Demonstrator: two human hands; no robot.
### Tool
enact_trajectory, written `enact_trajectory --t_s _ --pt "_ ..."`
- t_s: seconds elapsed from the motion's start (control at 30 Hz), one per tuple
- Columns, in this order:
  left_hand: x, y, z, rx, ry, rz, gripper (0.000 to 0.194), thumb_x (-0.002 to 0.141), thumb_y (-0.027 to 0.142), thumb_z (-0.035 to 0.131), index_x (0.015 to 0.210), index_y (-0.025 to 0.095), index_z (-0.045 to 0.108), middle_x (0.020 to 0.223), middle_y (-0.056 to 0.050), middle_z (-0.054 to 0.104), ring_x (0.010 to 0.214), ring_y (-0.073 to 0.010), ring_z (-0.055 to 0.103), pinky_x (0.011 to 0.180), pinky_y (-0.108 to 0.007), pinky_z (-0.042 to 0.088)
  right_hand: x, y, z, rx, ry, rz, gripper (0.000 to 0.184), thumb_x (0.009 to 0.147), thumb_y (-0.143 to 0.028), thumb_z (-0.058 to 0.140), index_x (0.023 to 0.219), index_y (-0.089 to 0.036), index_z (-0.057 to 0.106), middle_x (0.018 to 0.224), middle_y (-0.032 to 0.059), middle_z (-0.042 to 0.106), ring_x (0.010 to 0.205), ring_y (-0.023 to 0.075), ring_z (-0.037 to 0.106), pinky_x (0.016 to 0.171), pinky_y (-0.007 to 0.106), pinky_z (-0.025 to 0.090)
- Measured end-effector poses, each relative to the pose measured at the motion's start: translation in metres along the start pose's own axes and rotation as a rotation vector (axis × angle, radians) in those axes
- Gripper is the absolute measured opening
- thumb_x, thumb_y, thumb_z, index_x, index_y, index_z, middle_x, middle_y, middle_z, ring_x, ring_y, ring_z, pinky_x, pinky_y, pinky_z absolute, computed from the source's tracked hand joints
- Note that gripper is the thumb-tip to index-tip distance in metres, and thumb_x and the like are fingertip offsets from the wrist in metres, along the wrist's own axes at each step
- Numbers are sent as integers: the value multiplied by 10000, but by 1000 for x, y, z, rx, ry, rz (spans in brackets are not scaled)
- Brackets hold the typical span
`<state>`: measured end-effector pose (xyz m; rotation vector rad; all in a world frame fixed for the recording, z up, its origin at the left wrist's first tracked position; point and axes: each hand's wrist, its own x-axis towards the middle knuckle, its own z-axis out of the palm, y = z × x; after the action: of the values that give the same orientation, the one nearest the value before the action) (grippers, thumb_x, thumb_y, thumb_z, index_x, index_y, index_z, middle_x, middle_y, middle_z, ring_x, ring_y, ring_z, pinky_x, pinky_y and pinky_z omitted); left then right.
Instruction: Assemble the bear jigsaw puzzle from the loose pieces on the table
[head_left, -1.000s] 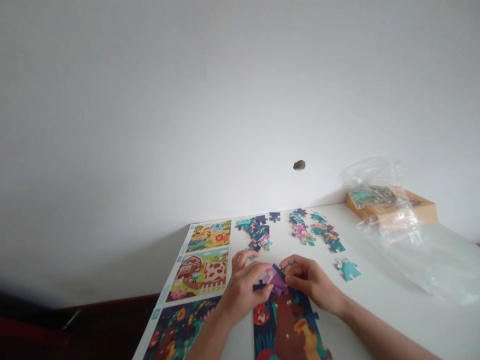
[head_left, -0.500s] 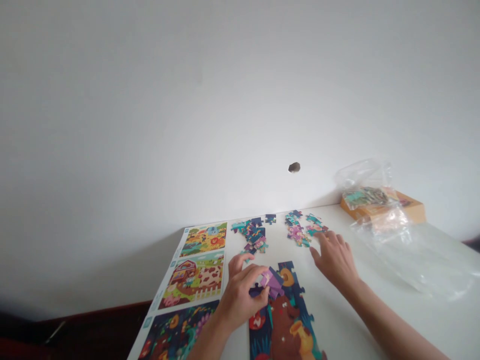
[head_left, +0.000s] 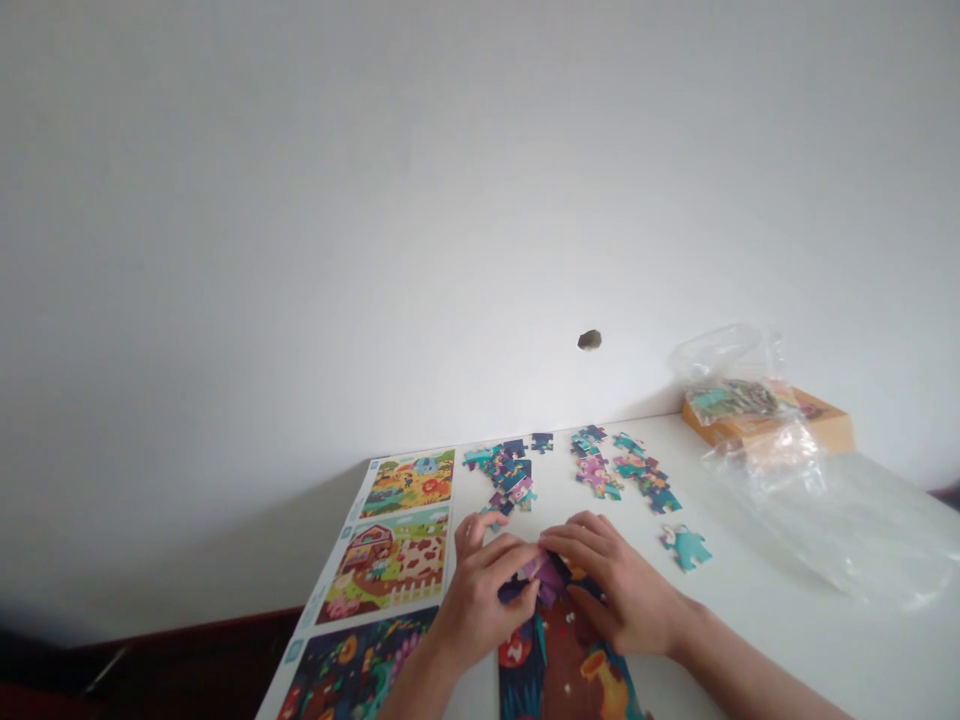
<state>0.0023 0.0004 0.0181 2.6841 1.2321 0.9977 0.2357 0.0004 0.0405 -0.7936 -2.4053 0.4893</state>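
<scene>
My left hand (head_left: 487, 585) pinches a purple jigsaw puzzle piece (head_left: 551, 580) between thumb and fingers. My right hand (head_left: 611, 580) closes over the same piece from the other side, its fingertips meeting those of the left; its hold is partly covered. Directly under both hands lies a joined puzzle section (head_left: 566, 660) with a brown bear and a yellow jar on dark blue. Its upper part is hidden by the hands. A turquoise puzzle piece (head_left: 688, 548) lies alone just beyond my right wrist.
Loose puzzle pieces lie in a left pile (head_left: 506, 475) and a right pile (head_left: 596, 465) near the wall. A picture sheet (head_left: 401, 555) runs along the table's left side. Back right, a clear plastic bag (head_left: 784, 450) rests against an orange box (head_left: 836, 430).
My right hand has come from the right pile leftward and nearer, to the purple piece. The turquoise piece and more of the right pile now show. My left hand has barely moved.
</scene>
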Motion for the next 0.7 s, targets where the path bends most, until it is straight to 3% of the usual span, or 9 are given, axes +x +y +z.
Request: enact_trajectory --t_s 0.23,0.43,0.7 --pt "-3 -5 6 10 51 -45 359 816 201 675 1169 260 642 956 -17 723 1107 -266 567 997 -428 423 -2 7 -2 0 -2 48 523 845 -165 544 1363 -217 494 1232 118 604 1063 254 520 934 419 438" --pt "-2 -9 6 51 67 -57 130 840 266 724 968 270 702 905 -9 722 1055 -275 571 940 -438 416 -3 9 1 -15 23 85 504 835 -214 608 1333 -226 530 1182 100 604 1044 250 511 925 417 427" --pt "-4 -16 9 56 64 -52 227 938 217 605 1132 295 693 935 -15 718 1048 -256 561 929 -444 412 -3 16 4 -100 122 116 399 836 -221 616 1233 -218 581 1125 100 617 1008 262 518 891 435 440"
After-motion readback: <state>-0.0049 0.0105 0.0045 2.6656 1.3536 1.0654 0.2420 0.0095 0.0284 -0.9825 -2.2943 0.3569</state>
